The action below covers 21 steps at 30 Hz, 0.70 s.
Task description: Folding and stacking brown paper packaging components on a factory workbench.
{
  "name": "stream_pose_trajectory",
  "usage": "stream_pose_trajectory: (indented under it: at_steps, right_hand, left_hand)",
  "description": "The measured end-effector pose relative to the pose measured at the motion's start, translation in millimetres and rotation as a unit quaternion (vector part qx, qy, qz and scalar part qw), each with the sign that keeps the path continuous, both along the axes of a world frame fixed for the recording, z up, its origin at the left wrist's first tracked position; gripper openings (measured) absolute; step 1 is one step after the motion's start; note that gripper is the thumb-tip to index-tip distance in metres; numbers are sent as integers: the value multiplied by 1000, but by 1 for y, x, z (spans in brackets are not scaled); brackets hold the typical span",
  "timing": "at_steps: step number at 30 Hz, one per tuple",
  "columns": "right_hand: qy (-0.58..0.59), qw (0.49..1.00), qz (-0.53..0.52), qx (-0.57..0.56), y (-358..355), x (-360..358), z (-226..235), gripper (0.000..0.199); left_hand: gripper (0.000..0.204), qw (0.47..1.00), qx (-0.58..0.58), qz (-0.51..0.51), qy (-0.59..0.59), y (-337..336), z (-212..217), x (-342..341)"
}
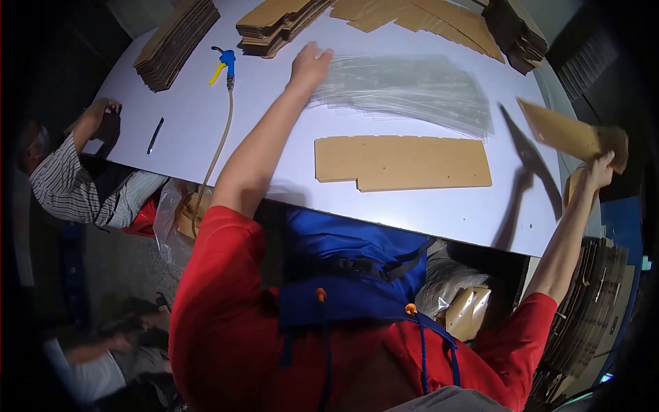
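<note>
Head view: the left hand [310, 63] is reaching far across the white tabletop [274, 137], fingers spread flat and resting on the left end of the stack of clear plastic sheets [405, 93], not really gripping anything. The right hand [598, 172] is closing around the near edge of a flat cardboard piece [573, 134], holding it up off the right side of the tabletop.

Honestly, those clear sheets look slippery, so pressing on just one end could be fanning the whole stack out or dragging several along at once. The lifted cardboard is only being pinched at one edge, so it could be drooping or clipping the cardboard blank [403, 163] lying flat in the middle.

Hard to tell how many sheets are in that stack. The right fingertips are hiding behind the cardboard, and the dark right rim is swallowing the cartons down there.
</note>
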State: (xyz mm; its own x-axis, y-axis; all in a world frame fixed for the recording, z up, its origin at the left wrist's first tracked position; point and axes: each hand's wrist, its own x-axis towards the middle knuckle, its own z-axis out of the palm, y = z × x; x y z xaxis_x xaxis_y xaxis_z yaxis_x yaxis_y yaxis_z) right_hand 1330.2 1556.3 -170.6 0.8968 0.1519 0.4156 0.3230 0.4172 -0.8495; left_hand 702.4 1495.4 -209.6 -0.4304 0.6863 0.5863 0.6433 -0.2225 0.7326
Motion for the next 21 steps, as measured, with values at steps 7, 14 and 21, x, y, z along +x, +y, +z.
stream_pose_trajectory:
  at_steps: [7, 14, 21]
  right_hand:
    - [-491, 864, 108, 31, -52, -118, -37, 31]
    - [-527, 659, 529, -84, -174, -410, -145, 32]
    - [-544, 720, 427, -57, -186, -441, -172, 33]
  left_hand:
    - [56, 952, -153, -118, 236, -152, -35, 28]
    - [26, 912, -34, -163, 374, -189, -94, 20]
    - [22, 889, 74, -114, 438, -176, -73, 15]
